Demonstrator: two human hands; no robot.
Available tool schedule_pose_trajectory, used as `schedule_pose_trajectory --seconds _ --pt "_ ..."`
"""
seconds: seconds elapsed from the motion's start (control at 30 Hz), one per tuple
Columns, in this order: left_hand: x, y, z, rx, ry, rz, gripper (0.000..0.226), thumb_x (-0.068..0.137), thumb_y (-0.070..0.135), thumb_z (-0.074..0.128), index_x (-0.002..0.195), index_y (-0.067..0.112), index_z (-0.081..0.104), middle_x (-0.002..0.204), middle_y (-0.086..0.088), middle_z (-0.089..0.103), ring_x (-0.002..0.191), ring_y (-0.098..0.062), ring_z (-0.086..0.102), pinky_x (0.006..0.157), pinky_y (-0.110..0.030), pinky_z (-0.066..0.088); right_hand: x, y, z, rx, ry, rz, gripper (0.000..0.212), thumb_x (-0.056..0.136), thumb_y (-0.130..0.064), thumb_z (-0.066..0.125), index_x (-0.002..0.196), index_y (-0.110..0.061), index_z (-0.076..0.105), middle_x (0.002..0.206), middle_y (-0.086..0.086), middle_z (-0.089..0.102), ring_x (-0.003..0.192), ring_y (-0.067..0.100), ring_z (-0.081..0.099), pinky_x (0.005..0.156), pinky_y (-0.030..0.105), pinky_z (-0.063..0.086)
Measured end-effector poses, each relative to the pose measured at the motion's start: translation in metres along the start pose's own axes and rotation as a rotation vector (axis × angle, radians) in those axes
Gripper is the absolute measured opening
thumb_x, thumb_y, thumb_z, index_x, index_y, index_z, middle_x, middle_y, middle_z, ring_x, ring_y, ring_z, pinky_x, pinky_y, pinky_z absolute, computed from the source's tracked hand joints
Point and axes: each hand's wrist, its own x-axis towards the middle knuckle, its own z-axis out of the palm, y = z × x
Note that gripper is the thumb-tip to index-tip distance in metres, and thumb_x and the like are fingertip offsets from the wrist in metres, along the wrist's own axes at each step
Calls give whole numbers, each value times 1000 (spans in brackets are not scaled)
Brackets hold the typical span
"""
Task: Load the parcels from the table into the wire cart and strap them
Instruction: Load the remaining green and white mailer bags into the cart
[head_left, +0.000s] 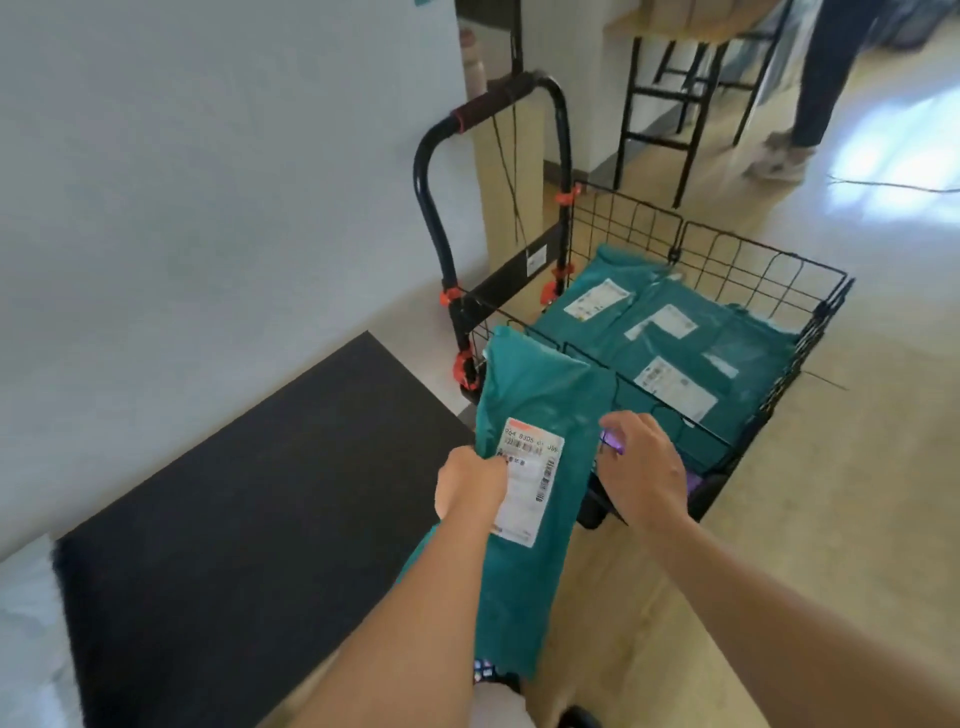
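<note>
Fingers of left hand (472, 486) pinch teal parcel (535, 395); right hand (644, 467) curled over wire cart (826, 322), hold unclear.

Black table (234, 519), wire cart (753, 260) on beige floor (857, 519), teal parcels (675, 332) lying flat inside

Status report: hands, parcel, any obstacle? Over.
Left hand grips teal parcel at near edge of wire cart. Right hand beside it, grip unclear. Other parcels inside; way open.

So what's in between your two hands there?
The teal parcel, with its white label. The left hand grips its left edge; the right hand is beside its right edge. The head camera shows this.
</note>
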Motion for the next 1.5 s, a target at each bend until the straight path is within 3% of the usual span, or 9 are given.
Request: schedule_pose_trajectory --seconds 0.27,0.43,0.6,0.73,0.83,0.97,1.13,1.3,1.5 --pt "19 80 64 -624 -57 -165 22 87 9 49 105 7 61 86 -3 62 72 -18 58 56 -27 44 48 50 -29 68 -207 221 57 93 -47 58 143 -25 39 122 -2 60 101 19 57 78 33 47" --pt "44 137 100 -808 -152 -257 25 91 8 52 116 7 57 99 -7 64 93 -29 63 82 -39 55 102 59 -53 124 -192 194 53 94 -46 59 140 -24 43 129 -2 59 96 18 63 75 37 56" --pt "83 187 126 -888 -165 -305 33 88 3 51 121 3 56 104 -9 64 88 -26 61 74 -33 51 169 58 -70 98 -196 143 37 94 -38 61 127 -24 51 111 -7 62 80 8 61 65 32 56" --pt "112 221 142 -879 -196 -326 37 87 1 53 123 3 55 115 -12 63 98 -29 59 84 -37 52 221 60 -83 69 -190 161 37 93 -21 60 129 -25 53 106 -2 64 77 12 63 65 38 59" --pt "130 244 152 -833 -206 -325 24 83 -1 58 106 4 52 107 -12 60 98 -31 58 91 -44 51 256 65 -93 80 -162 179 44 92 -12 57 132 -28 52 104 -1 64 78 16 65 67 43 61" --pt "145 267 168 -749 -201 -299 16 80 1 64 85 10 52 91 -11 62 78 -26 59 64 -32 50 295 76 -104 93 -58 203 50 90 -9 56 132 -34 51 103 -4 64 78 12 61 60 33 56" --pt "165 288 196 -596 -178 -216 10 78 3 64 84 11 62 91 -13 69 73 -25 61 64 -31 48 344 100 -109 22 -80 221 49 90 -7 51 131 -34 53 88 -8 55 75 12 55 54 30 46" --pt "180 311 231 -443 -118 -240 16 75 9 70 69 14 56 63 -2 57 55 -18 52 52 -21 39 401 124 -120 -70 -200 175 46 88 -4 45 124 -30 57 86 -2 61 73 18 57 57 33 47" --pt "196 336 282 -423 -45 -340 12 76 10 71 71 17 63 80 -8 70 77 -28 68 75 -38 60 468 148 -125 -89 -352 152 38 89 -1 40 108 -29 58 80 3 65 65 25 62 59 42 54"
